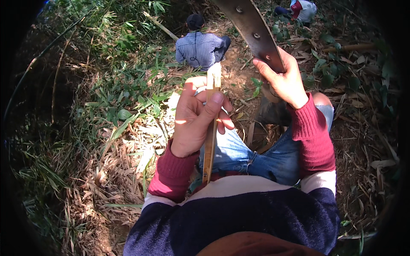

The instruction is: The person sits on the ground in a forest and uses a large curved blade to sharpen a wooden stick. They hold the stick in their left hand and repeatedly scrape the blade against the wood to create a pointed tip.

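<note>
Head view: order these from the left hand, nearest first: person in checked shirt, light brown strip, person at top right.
1. Light brown strip: held in the left hand.
2. Person in checked shirt: ahead on the ground, back turned.
3. Person at top right: farthest off, ahead and to the right, by the picture's upper edge.

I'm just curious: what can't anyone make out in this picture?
In the head view:
- Metal blade: its far end is cut off by the top edge.
- Right hand: the underside of its grip is hidden by the hand itself.
- Seated person in the checked shirt: their back hides what they may hold.
- Person at top right: too small, and cut off by the top edge.
</note>
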{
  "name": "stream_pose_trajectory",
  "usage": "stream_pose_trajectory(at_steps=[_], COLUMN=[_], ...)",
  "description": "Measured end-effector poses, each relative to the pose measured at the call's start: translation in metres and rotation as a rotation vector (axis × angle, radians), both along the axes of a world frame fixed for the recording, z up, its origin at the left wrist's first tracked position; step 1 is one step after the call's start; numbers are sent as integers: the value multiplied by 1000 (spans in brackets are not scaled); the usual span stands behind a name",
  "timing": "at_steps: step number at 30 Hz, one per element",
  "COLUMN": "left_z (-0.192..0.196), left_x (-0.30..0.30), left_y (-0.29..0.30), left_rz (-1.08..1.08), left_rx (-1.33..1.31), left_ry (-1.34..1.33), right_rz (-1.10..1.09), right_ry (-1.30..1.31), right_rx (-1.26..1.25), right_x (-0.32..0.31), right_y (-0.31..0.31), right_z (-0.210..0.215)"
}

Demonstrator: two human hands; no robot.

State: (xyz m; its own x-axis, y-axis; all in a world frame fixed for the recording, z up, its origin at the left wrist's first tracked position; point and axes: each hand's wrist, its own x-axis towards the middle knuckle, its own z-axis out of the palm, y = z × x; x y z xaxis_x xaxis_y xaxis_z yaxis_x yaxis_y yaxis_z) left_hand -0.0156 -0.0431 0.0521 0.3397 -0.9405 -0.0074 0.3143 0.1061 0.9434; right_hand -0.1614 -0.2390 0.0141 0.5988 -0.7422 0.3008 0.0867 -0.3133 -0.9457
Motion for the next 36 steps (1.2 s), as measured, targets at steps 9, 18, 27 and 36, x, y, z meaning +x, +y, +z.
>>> stream_pose_trajectory(at_steps=[9, 18, 27, 36], left_z=[-2, -43, -7, 3], left_x=[2, 13, -3, 7], left_y=[4, 21, 22, 6], left_rz=[94, 87, -148, -65], left_rx=[163, 28, -137, -83], left_ry=[-164, -879, 132, -8], right_rz=[78, -42, -223, -188], right_ry=[41, 324, 689, 443], right_rx=[-361, -945, -970, -554], right_x=[-5, 2, 16, -11], right_y=[49, 66, -9, -7], right_z=[41, 73, 44, 35])
